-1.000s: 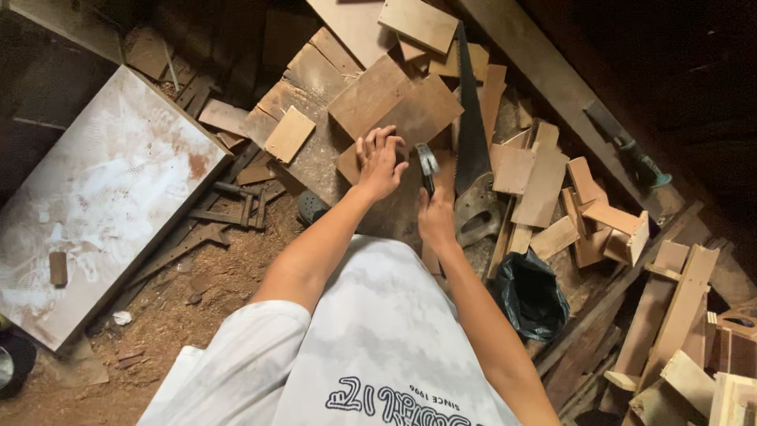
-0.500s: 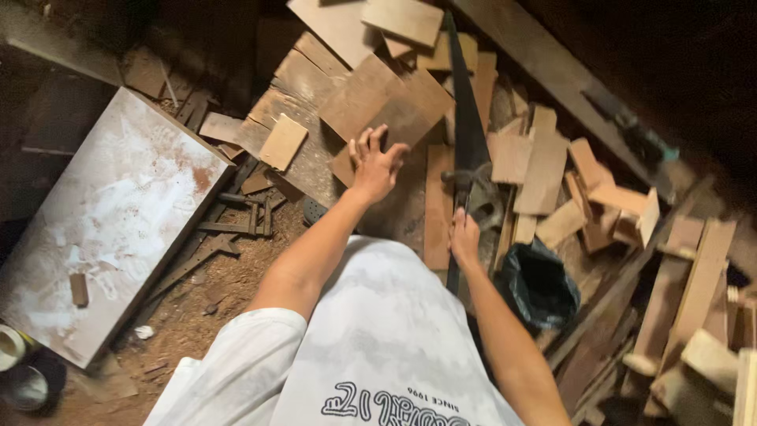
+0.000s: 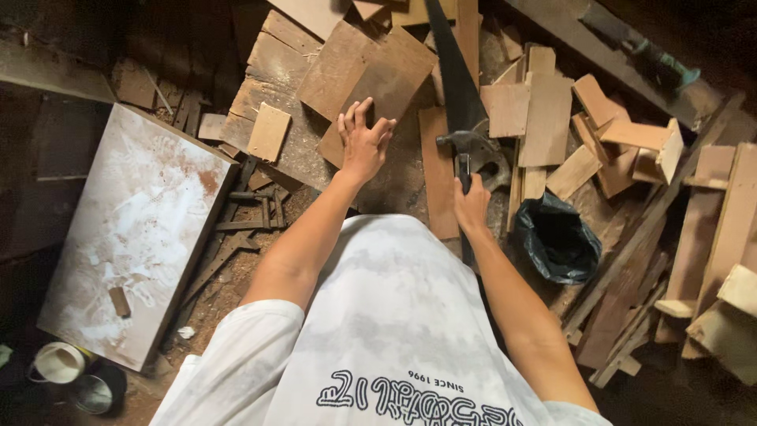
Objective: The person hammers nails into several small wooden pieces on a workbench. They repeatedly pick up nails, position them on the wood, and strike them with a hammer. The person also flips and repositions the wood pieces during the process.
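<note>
My left hand (image 3: 363, 142) rests flat, fingers spread, on a brown wooden board (image 3: 371, 79) lying among offcuts. My right hand (image 3: 471, 207) grips the handle of a claw hammer (image 3: 471, 150), whose dark metal head sits just above the fist, close to a narrow upright plank (image 3: 438, 170). A long dark handsaw blade (image 3: 453, 75) lies behind the hammer, running up toward the top of the view. My white printed shirt fills the lower middle.
A white-stained flat slab (image 3: 134, 229) lies at left, with small cans (image 3: 59, 363) near its lower corner. A black plastic bag (image 3: 556, 237) sits right of my right arm. Many wooden offcuts (image 3: 552, 118) and planks (image 3: 725, 221) cover the right side.
My right hand has drawn back toward my body with the hammer, away from the left hand. The left hand stays pressed on the board. The view has shifted slightly.
</note>
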